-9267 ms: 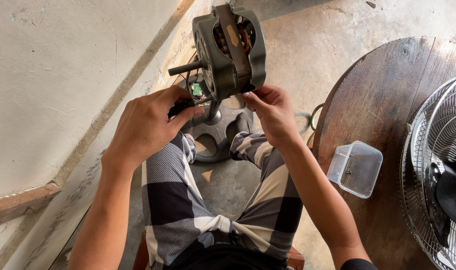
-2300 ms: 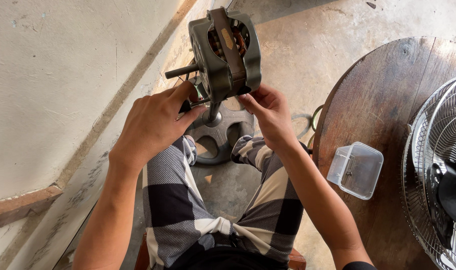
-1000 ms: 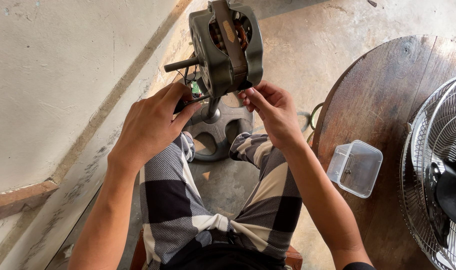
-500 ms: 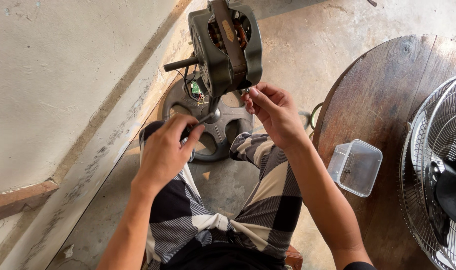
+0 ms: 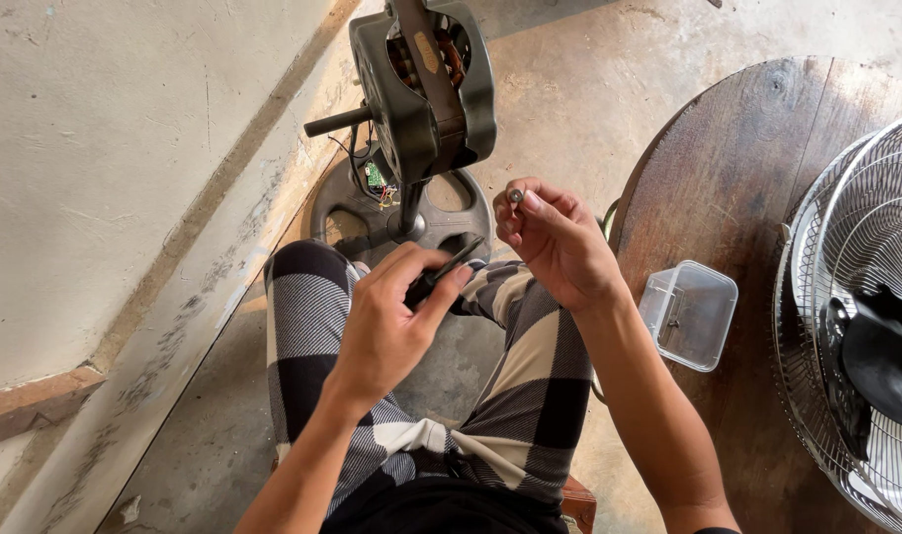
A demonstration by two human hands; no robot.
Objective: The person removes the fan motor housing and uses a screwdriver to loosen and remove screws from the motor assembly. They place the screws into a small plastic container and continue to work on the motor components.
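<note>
A small screw (image 5: 516,196) is pinched between the thumb and fingertips of the right hand (image 5: 555,242), just below and to the right of the fan motor (image 5: 426,84). The motor is mounted on a short pole above a round dark base (image 5: 347,203) on the floor, with a shaft sticking out of its left side and thin wires and a green part hanging under it. The left hand (image 5: 391,321) is closed around a dark screwdriver (image 5: 441,275), held below the motor, over the lap, with the tip pointing up toward the right hand.

With so small a part, the pinch is best kept firm and low over the lap, so that a slip is caught by the checked trousers (image 5: 490,396) and not by the floor. A clear plastic box (image 5: 690,314) stands to the right of the motor on the round wooden table (image 5: 728,158), near the right forearm, a fitting place for loose parts. Beyond it lies a wire fan guard (image 5: 856,297).
</note>
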